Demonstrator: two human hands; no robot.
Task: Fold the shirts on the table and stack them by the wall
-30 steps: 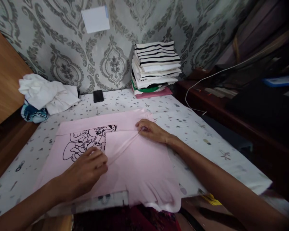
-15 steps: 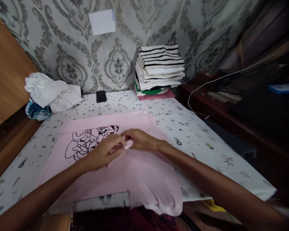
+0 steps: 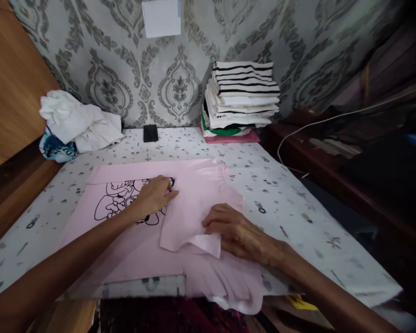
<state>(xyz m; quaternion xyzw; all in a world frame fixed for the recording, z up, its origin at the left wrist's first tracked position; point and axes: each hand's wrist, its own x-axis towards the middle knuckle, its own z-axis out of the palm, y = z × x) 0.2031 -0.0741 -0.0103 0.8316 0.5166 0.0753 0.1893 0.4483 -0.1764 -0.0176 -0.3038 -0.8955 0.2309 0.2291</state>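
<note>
Passage on the worktop (image 3: 280, 194): one band between the pink garment (image 3: 187, 210) and the far-edge items; another beside the right edge, crossed nearer the front by the right forearm (image 3: 326, 282). Obstacles: tall clothes stack (image 3: 241, 101), far right corner; white bundle (image 3: 78, 120), far left corner; flat black item (image 3: 150, 133) between them.

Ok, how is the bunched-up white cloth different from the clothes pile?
The white cloth is crumpled in a heap, but the clothes pile is folded and stacked. The white cloth looks plain; the clothes pile has black stripes, plus green and pink near the bottom. Both are close to the patterned wall.
</note>
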